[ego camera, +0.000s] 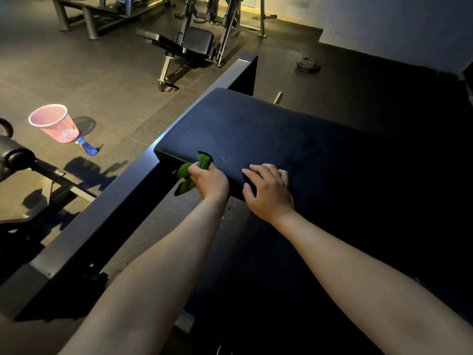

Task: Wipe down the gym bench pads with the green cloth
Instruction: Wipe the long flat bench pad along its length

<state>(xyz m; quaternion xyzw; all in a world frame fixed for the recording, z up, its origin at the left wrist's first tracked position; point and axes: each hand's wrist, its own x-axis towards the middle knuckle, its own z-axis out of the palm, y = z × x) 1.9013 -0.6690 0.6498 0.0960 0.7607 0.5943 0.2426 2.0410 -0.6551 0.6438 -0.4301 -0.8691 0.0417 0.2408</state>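
A wide black bench pad [256, 129] fills the middle of the head view, its near edge facing me. My left hand [210, 179] grips a bunched green cloth [197, 167] and holds it against the pad's near left edge. Part of the cloth hangs below the hand. My right hand [268, 190] rests on the near edge of the pad a little to the right, fingers spread and curved over the rim, holding nothing.
A dark steel frame beam [122, 201] runs diagonally along the pad's left side. On the floor at left stand a pink mesh basket [55, 123] and a blue spray bottle [88, 148]. Another bench [189, 44] stands behind, and a weight plate [308, 64] lies at back right.
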